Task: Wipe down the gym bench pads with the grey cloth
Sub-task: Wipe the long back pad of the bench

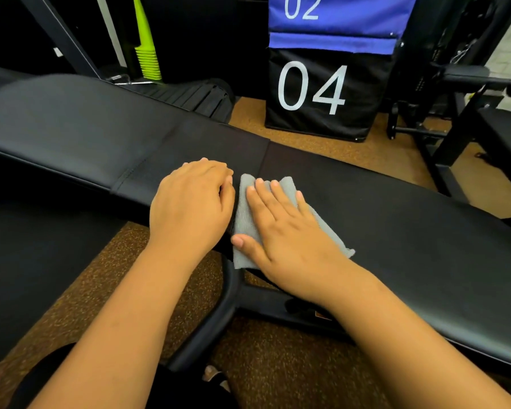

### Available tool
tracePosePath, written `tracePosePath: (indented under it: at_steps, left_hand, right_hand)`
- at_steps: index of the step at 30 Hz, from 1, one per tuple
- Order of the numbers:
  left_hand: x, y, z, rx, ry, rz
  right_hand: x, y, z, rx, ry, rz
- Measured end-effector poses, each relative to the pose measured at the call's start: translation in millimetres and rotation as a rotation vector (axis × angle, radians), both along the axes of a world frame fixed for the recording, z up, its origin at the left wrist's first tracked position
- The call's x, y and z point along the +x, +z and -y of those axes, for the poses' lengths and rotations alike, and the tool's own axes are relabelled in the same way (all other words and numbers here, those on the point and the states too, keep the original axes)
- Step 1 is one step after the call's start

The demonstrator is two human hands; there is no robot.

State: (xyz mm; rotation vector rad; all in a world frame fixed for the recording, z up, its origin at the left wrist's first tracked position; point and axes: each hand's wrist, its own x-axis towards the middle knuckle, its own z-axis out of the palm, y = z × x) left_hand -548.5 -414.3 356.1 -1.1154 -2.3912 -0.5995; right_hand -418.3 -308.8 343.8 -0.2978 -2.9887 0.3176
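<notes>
Floor: brown speckled matting, showing under and behind the bench.
Bench: black, running from 9 o'clock to 4 o'clock across the view; two pads meet at a seam near the centre.
Left pad: the longer pad, toward 10 o'clock, with a stitched band at its near end.
Right pad: toward 3 o'clock; the cloth lies on its near-seam end.
Frame: black tube curving down from under the seam toward 6 o'clock.
Box: black, marked 04, at 1 o'clock behind the bench; closed, so its contents cannot be told.
Blue box: marked 02, stacked on top of the black one; also closed.
Cones: lime green stack at 11 o'clock, nested one in another.
Cloth: grey, folded, flat on the right pad just past the seam, its near corner hanging over the pad's edge.
Right hand: palm down on the cloth, fingers straight and slightly spread, pressing it to the pad.
Left hand: resting on the left pad at the seam, just beside the cloth; fingers curled loosely under, holding nothing.
</notes>
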Motion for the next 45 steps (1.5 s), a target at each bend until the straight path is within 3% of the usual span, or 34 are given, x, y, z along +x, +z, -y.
tracePosePath:
  at_steps: [4,11,17,22,25,30,41,45]
  left_hand:
    - [2,1,1,0.016,0.006,-0.015]
    - [0,5,4,-0.024,-0.026,0.093]
    - [-4,15,11,-0.008,-0.075,0.213]
    - [-2,28,-6,-0.045,0.015,0.315]
    - [1,39,-25,-0.19,0.117,0.274]
    - [5,49,-46,-0.35,0.205,0.229]
    - [6,57,-55,-0.441,0.199,0.053]
    - [-8,58,-45,-0.404,0.178,0.079]
  right_hand:
    - [32,-8,-2,0.048,0.063,-0.007]
    - [24,6,-41,-0.166,-0.052,0.04]
    - [40,-3,-26,-0.06,0.096,0.021]
    - [29,-1,-51,-0.205,-0.078,0.03]
    - [16,-1,-66,-0.213,-0.137,0.057]
    - [28,-2,-59,-0.169,-0.043,0.047]
    - [12,-1,-71,-0.163,-0.106,0.082]
    - [25,0,-41,-0.092,0.053,0.074]
